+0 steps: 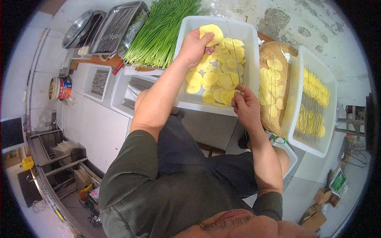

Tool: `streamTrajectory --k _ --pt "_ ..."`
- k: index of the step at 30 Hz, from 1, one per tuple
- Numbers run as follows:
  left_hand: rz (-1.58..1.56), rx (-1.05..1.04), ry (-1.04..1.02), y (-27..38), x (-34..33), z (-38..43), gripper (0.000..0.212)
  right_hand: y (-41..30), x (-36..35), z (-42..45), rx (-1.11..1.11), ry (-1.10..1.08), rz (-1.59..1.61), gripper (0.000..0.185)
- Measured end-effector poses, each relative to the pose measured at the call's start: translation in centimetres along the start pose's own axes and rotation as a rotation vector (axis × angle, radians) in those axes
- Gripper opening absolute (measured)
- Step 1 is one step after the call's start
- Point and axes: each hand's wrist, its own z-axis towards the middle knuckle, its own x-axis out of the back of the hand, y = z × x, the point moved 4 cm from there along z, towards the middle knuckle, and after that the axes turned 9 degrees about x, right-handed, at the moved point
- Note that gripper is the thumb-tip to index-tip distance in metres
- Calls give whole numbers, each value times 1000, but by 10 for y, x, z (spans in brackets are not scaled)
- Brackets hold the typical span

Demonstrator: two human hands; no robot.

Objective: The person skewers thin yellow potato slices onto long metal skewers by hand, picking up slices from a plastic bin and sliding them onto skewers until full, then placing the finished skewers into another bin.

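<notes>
Over a white plastic tub (pixel 178 55) of thin yellow slices, which look like potato, my left hand (pixel 198 46) pinches one or more round slices (pixel 215 33) between thumb and fingers. My right hand (pixel 245 104), at the tub's near right corner, grips thin metal skewers (pixel 236 56) by their lower ends; one points up and away. A yellow slice (pixel 230 81) lies against the skewers just above my right fingers; whether it is pierced I cannot tell. Many loose slices (pixel 209 78) cover the tub's bottom.
Right of the tub, a round wooden board (pixel 282 116) bears skewered slices (pixel 273 74); beyond it, another white tub (pixel 312 150) holds many loaded skewers (pixel 315 89). Left are green garlic chives or similar stalks (pixel 160 35), a metal tray of skewers (pixel 111 32), and small white bins (pixel 86 80).
</notes>
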Motion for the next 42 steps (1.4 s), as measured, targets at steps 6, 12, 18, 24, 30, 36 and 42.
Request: streamTrajectory --k 6,12,18,24,30,36,42 --pt "32 -13 3 1 -1 0 18 3 1 0 46 -11 9 27" --pt "35 -16 -10 0 -5 -3 18 12 2 2 40 20 -19 25" --pt "84 -31 -19 -2 -11 -4 17 6 -4 4 -2 67 9 26" --pt "150 12 -19 -12 -11 -1 17 7 -4 7 8 92 7 25" --pt "117 -121 59 -10 -15 -3 21 11 -3 9 3 99 -60 24" --pt "152 -120 81 -9 -14 -3 22 5 -6 7 -17 107 0 24" --pt "210 -116 89 -10 -15 -4 20 9 -4 9 24 121 -79 24"
